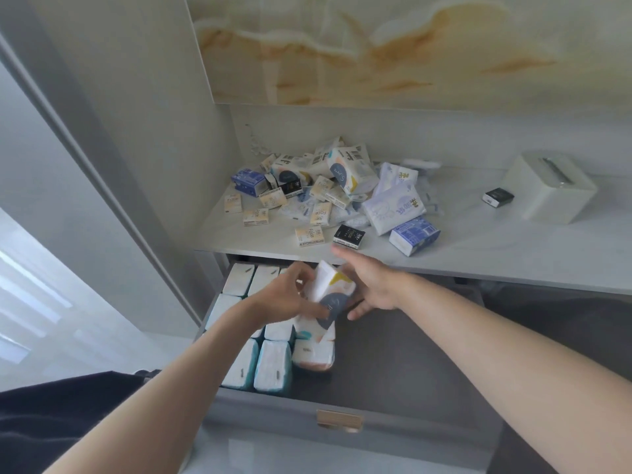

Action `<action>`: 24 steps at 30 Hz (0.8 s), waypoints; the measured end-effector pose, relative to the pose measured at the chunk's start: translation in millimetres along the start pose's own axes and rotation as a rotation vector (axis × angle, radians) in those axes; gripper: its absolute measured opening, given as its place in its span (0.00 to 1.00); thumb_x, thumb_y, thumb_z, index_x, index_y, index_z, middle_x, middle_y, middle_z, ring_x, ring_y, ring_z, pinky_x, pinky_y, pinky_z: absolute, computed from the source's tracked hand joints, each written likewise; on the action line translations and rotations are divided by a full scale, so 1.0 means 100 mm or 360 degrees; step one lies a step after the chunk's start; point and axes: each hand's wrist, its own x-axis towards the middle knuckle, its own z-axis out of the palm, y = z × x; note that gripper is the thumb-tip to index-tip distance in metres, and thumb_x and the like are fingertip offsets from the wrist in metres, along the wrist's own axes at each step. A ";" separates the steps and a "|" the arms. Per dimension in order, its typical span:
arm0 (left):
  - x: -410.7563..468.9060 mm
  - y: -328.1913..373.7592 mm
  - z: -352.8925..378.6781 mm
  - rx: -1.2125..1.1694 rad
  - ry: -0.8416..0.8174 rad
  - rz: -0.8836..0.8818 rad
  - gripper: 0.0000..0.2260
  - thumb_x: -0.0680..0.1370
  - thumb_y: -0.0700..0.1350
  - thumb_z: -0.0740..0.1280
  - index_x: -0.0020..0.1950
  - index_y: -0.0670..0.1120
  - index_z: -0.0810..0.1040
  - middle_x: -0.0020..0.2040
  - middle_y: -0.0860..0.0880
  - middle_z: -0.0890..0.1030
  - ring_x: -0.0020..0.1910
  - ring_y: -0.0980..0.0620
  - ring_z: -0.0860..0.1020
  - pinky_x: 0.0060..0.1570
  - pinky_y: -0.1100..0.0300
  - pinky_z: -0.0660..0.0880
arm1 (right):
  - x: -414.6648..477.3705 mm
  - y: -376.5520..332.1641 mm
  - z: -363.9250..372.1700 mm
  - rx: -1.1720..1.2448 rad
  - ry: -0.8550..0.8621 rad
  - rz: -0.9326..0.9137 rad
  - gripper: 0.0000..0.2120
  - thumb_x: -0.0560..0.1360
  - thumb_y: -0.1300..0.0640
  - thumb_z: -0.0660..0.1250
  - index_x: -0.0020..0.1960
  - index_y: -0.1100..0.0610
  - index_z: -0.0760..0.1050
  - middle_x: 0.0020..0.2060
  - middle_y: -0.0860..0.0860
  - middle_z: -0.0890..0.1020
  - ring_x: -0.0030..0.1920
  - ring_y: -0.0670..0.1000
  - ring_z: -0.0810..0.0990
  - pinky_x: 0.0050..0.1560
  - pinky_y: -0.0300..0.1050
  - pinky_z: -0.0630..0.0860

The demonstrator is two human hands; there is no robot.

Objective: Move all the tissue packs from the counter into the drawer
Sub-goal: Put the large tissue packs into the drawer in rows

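Left grip (287,295) is grasping a patterned tissue pack (333,289) above the open drawer (410,354); right grip (372,285) is released, fingers spread just beside it. Several packs (273,364) already stand in rows there, but a large pile (342,186) is left on the surface (478,254): I judge under halfway.

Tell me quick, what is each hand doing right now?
Left hand: holding the patterned tissue pack over the drawer.
Right hand: open, fingers straight, beside that pack.
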 end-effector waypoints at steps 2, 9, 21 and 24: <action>-0.03 0.02 0.09 0.0244 -0.0112 0.0048 0.30 0.62 0.51 0.81 0.57 0.52 0.70 0.55 0.54 0.74 0.55 0.49 0.76 0.49 0.55 0.76 | -0.04 0.03 -0.03 -0.0225 -0.0022 0.0104 0.21 0.79 0.45 0.65 0.63 0.60 0.76 0.45 0.57 0.82 0.43 0.56 0.83 0.38 0.50 0.82; -0.02 -0.26 0.18 0.1359 -0.0391 0.0194 0.14 0.71 0.56 0.73 0.56 0.60 0.77 0.65 0.55 0.72 0.66 0.52 0.67 0.68 0.52 0.66 | -0.17 0.19 -0.08 -0.0914 -0.0082 0.0331 0.14 0.74 0.66 0.69 0.56 0.55 0.74 0.54 0.57 0.82 0.53 0.58 0.83 0.54 0.59 0.81; 0.10 -0.67 0.29 0.2448 -0.0650 0.0393 0.24 0.80 0.53 0.58 0.74 0.69 0.59 0.79 0.46 0.52 0.77 0.41 0.46 0.75 0.44 0.48 | 0.05 0.40 0.31 -0.1237 -0.0144 0.0401 0.27 0.69 0.53 0.78 0.63 0.61 0.75 0.55 0.57 0.82 0.49 0.58 0.84 0.43 0.53 0.84; 0.05 -0.68 0.29 0.2394 -0.0635 0.0376 0.21 0.80 0.52 0.58 0.72 0.64 0.66 0.78 0.46 0.55 0.77 0.42 0.48 0.75 0.45 0.53 | 0.11 0.42 0.49 -0.1250 -0.0097 0.0420 0.31 0.68 0.50 0.79 0.64 0.64 0.73 0.57 0.59 0.80 0.50 0.60 0.84 0.40 0.54 0.85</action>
